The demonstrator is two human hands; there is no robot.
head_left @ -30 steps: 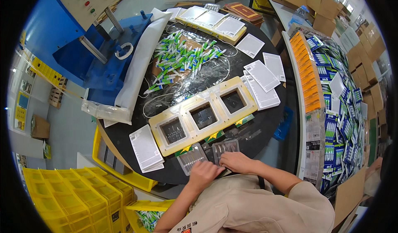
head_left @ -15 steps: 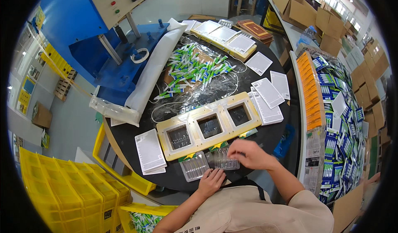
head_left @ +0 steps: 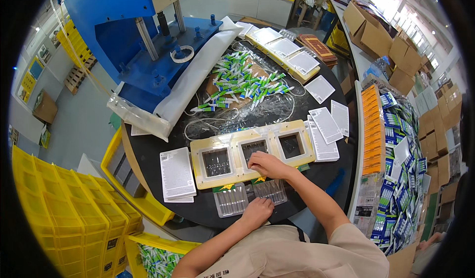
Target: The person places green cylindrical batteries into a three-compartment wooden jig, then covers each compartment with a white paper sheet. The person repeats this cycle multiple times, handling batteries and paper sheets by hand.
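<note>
Small print on white cards [head_left: 177, 174], illegible, dark lettering [head_left: 219, 274] on beige shirt [head_left: 287, 253]

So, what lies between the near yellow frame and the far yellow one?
A pile of green tubes and some clear plastic, as the head view shows.

Left hand [head_left: 259, 210] low; right hand [head_left: 265, 164] farther forward, curled.

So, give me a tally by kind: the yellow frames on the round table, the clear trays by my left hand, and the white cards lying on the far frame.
Yellow frames: 2
Clear trays: 2
White cards on the far frame: 3
Total: 7
</note>
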